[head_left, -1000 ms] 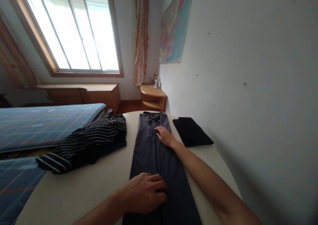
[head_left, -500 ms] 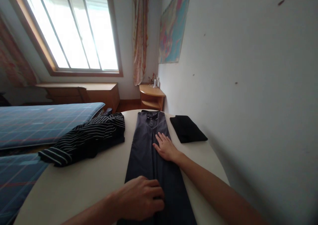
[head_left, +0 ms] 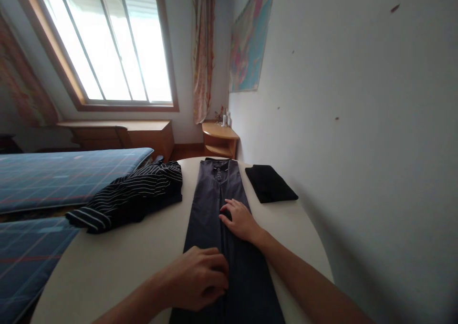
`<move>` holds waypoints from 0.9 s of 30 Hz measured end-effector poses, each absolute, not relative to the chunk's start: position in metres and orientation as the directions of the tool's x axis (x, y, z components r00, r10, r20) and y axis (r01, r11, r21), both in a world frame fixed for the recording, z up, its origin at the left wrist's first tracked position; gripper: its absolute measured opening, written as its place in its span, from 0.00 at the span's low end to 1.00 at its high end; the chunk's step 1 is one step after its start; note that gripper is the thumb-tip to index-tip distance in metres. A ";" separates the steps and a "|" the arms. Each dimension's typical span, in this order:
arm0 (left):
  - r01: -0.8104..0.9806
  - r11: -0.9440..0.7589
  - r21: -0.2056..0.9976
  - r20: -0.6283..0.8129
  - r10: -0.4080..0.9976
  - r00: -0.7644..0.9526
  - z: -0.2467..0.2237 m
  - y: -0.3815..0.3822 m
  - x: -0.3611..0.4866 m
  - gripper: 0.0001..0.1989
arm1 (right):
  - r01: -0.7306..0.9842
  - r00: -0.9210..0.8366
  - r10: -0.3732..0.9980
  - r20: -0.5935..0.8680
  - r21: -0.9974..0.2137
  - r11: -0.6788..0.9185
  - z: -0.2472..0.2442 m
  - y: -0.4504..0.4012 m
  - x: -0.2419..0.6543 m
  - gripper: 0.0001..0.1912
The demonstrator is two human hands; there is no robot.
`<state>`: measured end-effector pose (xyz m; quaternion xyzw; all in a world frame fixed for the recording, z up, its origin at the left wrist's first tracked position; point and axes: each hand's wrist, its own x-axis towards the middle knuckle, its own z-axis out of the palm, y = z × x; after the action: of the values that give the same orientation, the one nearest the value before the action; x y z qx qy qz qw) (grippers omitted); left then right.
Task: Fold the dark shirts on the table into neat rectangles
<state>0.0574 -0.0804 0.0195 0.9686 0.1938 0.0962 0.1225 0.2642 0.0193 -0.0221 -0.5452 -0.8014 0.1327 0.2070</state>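
Observation:
A pair of dark grey-blue trousers [head_left: 205, 219] lies lengthwise on the round cream table [head_left: 118, 266], its far end showing a V-shaped opening with small round fasteners. My left hand [head_left: 202, 278] is over the near part, fingers curled together close to the centre line; whether cloth is pinched in them I cannot make out. Farther up, my right hand [head_left: 239, 219] rests on the right half of the cloth, fingers bent, with a gap between thumb and forefinger. It holds nothing that I can see.
At the left, a black-and-white striped garment [head_left: 143, 185] lies bunched on the table. A folded black cloth [head_left: 270, 183] lies at the right, near the white wall [head_left: 358, 171]. Beyond the table's left side is a blue checked mattress [head_left: 71, 171]. A corner shelf [head_left: 220, 131] stands behind.
My right hand has gone from spread flat to bent fingers and has slid slightly nearer to me. My left hand has shifted a little leftward, still curled. The view has moved slightly.

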 end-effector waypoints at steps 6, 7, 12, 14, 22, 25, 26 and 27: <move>0.345 -0.907 0.242 0.119 0.381 0.917 0.013 -0.071 0.055 0.07 | 0.824 -0.173 0.968 0.181 -0.511 0.243 -0.023 0.028 0.247 0.11; 0.341 -0.909 0.241 0.118 0.376 0.919 0.013 -0.072 0.055 0.07 | 0.825 -0.161 0.971 0.176 -0.516 0.230 -0.024 0.029 0.246 0.11; 0.336 -0.921 0.198 0.101 0.360 0.927 0.016 -0.074 0.059 0.04 | 0.806 -0.144 0.972 0.187 -0.548 0.225 -0.026 0.030 0.244 0.09; 0.334 -0.926 0.177 0.099 0.354 0.930 0.016 -0.075 0.060 0.04 | 0.795 -0.133 0.970 0.203 -0.563 0.227 -0.027 0.031 0.245 0.09; 0.348 -0.917 0.197 0.150 0.378 0.913 0.018 -0.072 0.057 0.05 | 0.812 -0.163 0.959 0.231 -0.521 0.263 -0.028 0.029 0.249 0.08; 0.474 -0.861 0.183 0.181 0.504 0.845 0.016 -0.061 0.048 0.04 | 0.814 -0.211 0.940 0.266 -0.485 0.320 -0.025 0.023 0.251 0.14; 0.539 -0.824 0.176 0.193 0.565 0.802 0.014 -0.055 0.043 0.05 | 0.817 -0.234 0.933 0.274 -0.465 0.341 -0.023 0.021 0.251 0.18; 0.601 -0.780 0.174 0.207 0.626 0.752 0.011 -0.049 0.037 0.06 | 0.820 -0.265 0.924 0.275 -0.440 0.367 -0.022 0.019 0.251 0.20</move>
<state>0.0374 -0.0492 0.0106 0.9347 0.3281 0.1276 0.0485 0.2510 0.0185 -0.0219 -0.5528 -0.7885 0.1051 0.2483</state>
